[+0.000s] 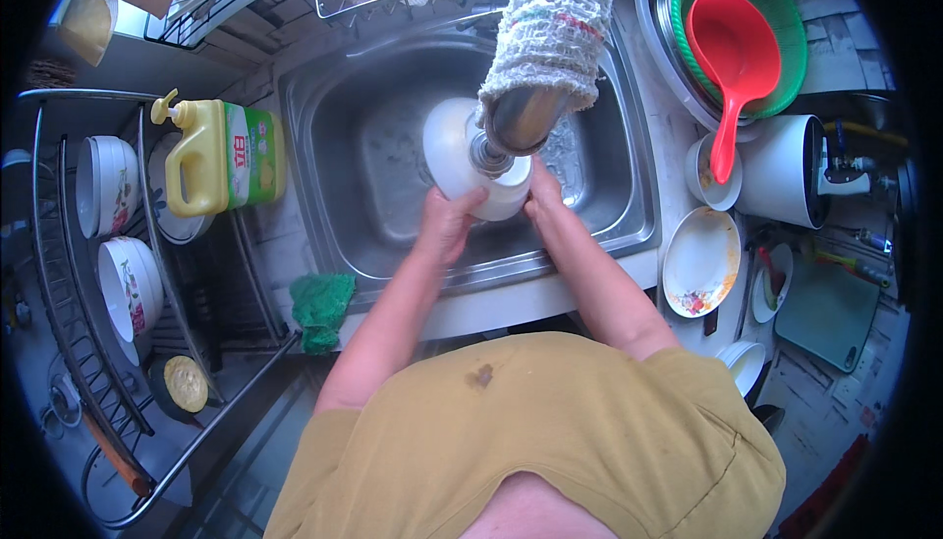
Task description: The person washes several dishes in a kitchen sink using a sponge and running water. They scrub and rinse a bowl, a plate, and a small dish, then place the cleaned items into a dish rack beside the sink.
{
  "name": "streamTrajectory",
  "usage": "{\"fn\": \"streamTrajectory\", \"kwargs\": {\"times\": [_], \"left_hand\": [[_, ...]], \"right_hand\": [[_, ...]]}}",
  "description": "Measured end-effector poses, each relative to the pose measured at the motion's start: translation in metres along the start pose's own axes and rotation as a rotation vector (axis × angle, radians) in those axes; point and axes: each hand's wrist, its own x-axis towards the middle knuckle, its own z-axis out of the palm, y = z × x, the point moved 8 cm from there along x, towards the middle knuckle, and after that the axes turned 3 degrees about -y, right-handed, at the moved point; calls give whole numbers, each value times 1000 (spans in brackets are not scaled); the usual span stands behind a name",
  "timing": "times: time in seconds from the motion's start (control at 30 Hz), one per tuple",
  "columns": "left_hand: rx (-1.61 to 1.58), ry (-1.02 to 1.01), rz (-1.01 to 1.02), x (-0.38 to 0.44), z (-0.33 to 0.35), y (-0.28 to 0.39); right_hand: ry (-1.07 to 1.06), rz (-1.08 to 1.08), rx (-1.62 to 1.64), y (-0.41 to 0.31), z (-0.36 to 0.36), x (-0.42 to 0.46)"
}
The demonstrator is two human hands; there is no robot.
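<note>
Over a stainless steel sink (346, 192), I hold white rounded dishware (449, 145) between both hands. Whether it is one vessel or two bowls together I cannot tell. My left hand (448, 223) grips its near left side, thumb on top. On the right side my right hand (544, 189) grips it, with fingers partly hidden behind the white wall. A ribbed metal tap nozzle (490, 156) sits right over the dishware. Above it a metal pipe end (527, 122) sticks out of a whitish knitted cloth sleeve (549, 38), which hides part of the sink and the dishware.
Left of the sink are a yellow pump jug of detergent (202, 156), a green scrubbing cloth (321, 310) and a metal rack (158, 259) with flowered bowls (129, 288). To the right are a red ladle (737, 60) on a green basket (792, 30), and a flowered plate (700, 259).
</note>
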Motion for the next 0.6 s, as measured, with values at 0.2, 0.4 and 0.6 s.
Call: {"fn": "streamTrajectory", "kwargs": {"times": [0.2, 0.4, 0.6], "left_hand": [[276, 29, 53, 1, 3, 29], [592, 49, 96, 6, 2, 30], [617, 44, 152, 9, -31, 18]], "right_hand": [[-271, -214, -341, -39, 46, 10], [-765, -656, -1009, -29, 152, -53], [-609, -1105, -1108, -16, 123, -156]]}}
